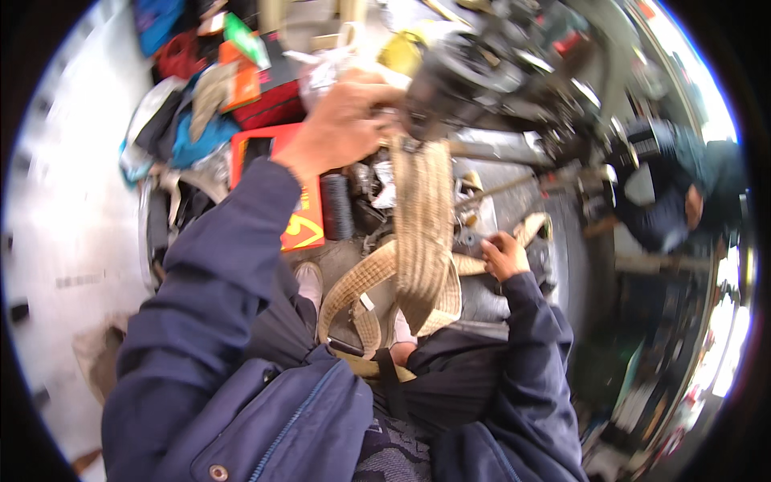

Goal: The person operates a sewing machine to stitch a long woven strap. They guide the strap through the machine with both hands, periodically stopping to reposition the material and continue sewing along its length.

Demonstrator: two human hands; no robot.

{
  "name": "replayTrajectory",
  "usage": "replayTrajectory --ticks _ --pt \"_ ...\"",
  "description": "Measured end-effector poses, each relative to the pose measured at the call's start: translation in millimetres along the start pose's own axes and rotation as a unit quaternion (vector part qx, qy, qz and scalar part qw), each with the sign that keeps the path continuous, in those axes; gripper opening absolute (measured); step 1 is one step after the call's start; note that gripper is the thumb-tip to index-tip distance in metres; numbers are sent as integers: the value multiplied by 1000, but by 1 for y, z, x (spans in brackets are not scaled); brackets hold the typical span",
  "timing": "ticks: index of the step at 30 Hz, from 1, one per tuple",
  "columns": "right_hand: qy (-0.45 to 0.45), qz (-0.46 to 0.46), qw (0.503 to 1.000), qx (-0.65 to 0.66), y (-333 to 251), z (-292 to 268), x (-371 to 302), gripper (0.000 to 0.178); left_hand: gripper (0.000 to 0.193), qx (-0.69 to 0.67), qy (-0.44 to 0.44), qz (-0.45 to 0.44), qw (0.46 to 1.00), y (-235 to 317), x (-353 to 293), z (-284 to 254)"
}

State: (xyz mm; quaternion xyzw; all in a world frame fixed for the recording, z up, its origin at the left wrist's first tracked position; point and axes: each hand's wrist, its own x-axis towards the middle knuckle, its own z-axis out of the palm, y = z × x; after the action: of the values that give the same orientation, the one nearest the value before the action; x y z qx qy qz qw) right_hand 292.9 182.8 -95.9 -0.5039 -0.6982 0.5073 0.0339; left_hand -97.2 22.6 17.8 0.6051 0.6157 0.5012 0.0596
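A wide beige woven webbing strap (424, 233) hangs from the head of a dark machine (470, 76) and curls into loops over my lap. My left hand (345, 120) is up at the machine head beside the top of the strap. Its fingers are bent in toward the machine, and blur hides what they hold. Lower on the right, my right hand (506, 255) has its fingers closed at a small dark metal piece (468, 240), next to another stretch of the strap. Blur also softens the machine's details.
A red and yellow box (309, 213) and a black thread spool (337, 206) stand left of the strap. Bags and cloths (189, 120) are heaped at the upper left. On the right, another person (662, 189) in dark clothes is near shelving.
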Motion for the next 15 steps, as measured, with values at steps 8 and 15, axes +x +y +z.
replayTrajectory --ticks 8,15 --pt "129 9 967 -219 86 45 34 25 24 48 -1 -9 999 3 -9 5" --pt "155 54 977 -139 95 101 97 47 24 165 -18 42 985 -17 -26 4"
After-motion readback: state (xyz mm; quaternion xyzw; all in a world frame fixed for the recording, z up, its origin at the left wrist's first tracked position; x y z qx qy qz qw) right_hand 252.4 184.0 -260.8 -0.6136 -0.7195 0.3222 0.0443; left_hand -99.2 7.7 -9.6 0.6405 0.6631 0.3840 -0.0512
